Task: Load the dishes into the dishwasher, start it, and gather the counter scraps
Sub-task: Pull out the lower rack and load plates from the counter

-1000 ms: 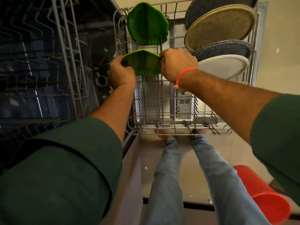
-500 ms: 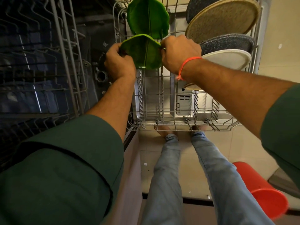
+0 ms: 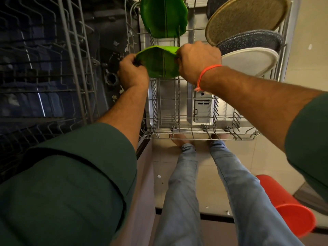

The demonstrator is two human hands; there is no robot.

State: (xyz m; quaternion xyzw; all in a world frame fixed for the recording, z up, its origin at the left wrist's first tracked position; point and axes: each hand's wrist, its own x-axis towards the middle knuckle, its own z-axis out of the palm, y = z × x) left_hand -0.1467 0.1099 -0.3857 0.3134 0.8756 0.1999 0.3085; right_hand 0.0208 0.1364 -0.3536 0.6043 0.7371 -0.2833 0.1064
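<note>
Two hands hold one green leaf-shaped plate (image 3: 160, 62) over the pulled-out lower dishwasher rack (image 3: 195, 134): the left hand (image 3: 133, 73) curls its fingers round the left rim, the right hand (image 3: 198, 62) round the right. Beyond it, another green leaf-shaped plate (image 3: 164, 16) stands in the rack, beside round plates (image 3: 248, 20).

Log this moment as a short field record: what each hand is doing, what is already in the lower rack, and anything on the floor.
left hand: left hand grips the left edge of the green leaf-shaped plate
right hand: right hand grips the plate's right edge; orange wrist thread
plate state: held over the lower rack, not visibly seated between tines
already racked: second green leaf-shaped plate, tan round plate, dark speckled plate, white plate
floor: red bucket on its side to the person's right
</note>
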